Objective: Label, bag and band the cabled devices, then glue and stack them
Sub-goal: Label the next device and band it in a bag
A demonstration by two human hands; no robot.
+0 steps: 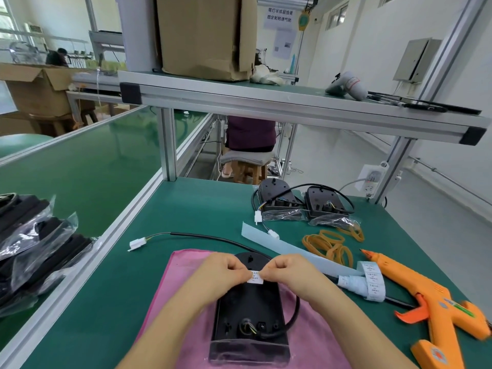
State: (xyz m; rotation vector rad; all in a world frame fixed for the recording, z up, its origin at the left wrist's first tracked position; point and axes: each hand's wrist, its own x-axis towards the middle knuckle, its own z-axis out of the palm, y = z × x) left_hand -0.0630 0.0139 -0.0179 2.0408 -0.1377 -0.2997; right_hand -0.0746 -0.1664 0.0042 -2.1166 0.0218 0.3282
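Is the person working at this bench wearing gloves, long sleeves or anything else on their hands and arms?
No. The left hand and the right hand are both bare, with no gloves. No ring, watch or wristband shows. Both arms are uncovered down to the lower edge of the picture, so no sleeve is in view. Any sleeve would end higher up, out of sight.

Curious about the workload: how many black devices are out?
3: one device on the pink cloth, two devices side by side far right. The bagged pile at left may hide more.

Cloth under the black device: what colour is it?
The cloth is pink; the head view shows it.
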